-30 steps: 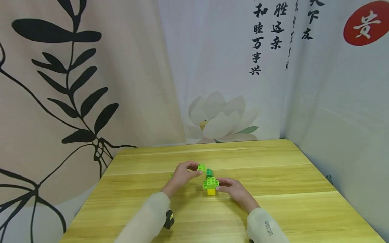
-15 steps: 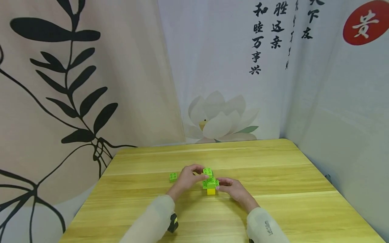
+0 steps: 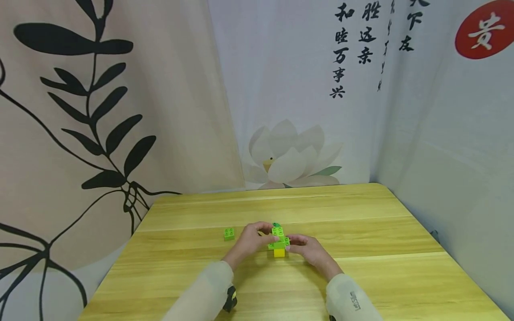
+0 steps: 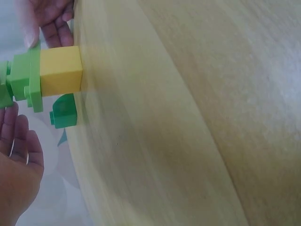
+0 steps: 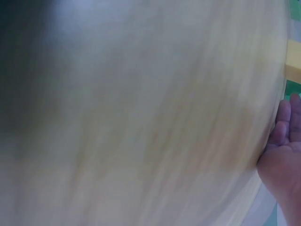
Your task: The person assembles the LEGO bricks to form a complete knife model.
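A small stack of building bricks stands on the table, with a yellow brick (image 3: 279, 253) at the bottom. Above it sit a wider light-green layer (image 4: 35, 77) and a light-green brick (image 4: 20, 75). My left hand (image 3: 253, 240) pinches another light-green brick (image 3: 277, 231) at the very top of the stack. From the other side, my right hand (image 3: 308, 250) steadies the stack, thumb and fingertips at the end of the wider layer. A dark-green brick with a curved side (image 4: 64, 111) stands just behind, mostly hidden in the head view.
One loose light-green brick (image 3: 229, 234) lies on the wooden table (image 3: 385, 276), left of my left hand. A printed curtain (image 3: 192, 111) hangs behind the table's far edge, and another pale curtain side (image 3: 453, 156) runs along the right.
My left hand has carried the light-green brick right and down onto the top of the stack. The loose brick at left has come fully into sight. My right hand stays in place.
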Demonstrator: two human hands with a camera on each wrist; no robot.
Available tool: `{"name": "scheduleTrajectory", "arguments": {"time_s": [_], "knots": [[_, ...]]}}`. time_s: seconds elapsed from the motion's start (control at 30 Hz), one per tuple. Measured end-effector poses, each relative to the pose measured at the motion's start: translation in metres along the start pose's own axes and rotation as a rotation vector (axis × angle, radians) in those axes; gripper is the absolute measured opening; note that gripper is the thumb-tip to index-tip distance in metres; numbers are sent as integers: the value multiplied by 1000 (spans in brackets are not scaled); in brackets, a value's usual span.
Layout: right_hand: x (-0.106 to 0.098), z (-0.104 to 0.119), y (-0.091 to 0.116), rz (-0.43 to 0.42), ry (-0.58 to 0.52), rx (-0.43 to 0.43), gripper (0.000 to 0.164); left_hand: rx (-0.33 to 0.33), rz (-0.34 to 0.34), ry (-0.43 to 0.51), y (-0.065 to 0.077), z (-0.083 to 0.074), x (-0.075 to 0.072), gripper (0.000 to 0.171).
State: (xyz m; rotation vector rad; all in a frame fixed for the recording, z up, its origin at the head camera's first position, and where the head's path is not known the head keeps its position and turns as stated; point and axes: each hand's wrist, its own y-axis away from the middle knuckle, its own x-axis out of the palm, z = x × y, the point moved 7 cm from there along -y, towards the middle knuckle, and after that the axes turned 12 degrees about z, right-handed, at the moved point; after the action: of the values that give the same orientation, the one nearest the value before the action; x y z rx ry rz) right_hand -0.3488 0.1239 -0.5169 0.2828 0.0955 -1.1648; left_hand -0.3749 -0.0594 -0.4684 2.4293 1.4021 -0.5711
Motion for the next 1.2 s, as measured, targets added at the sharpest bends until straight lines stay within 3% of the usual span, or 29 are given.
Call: {"name": "scheduleTrajectory", "arguments": {"time_s": [0.77, 0.97, 1.2], "knots": [[-7, 0, 2, -18, 43, 6, 50, 126, 65, -153, -5, -10, 9, 26], [-6, -2, 5, -19, 52, 20, 51, 92, 34, -135, -1, -7, 14, 27], [-3, 1, 3, -1, 58, -7, 53, 76, 20, -42, 0, -5, 16, 28]]}}
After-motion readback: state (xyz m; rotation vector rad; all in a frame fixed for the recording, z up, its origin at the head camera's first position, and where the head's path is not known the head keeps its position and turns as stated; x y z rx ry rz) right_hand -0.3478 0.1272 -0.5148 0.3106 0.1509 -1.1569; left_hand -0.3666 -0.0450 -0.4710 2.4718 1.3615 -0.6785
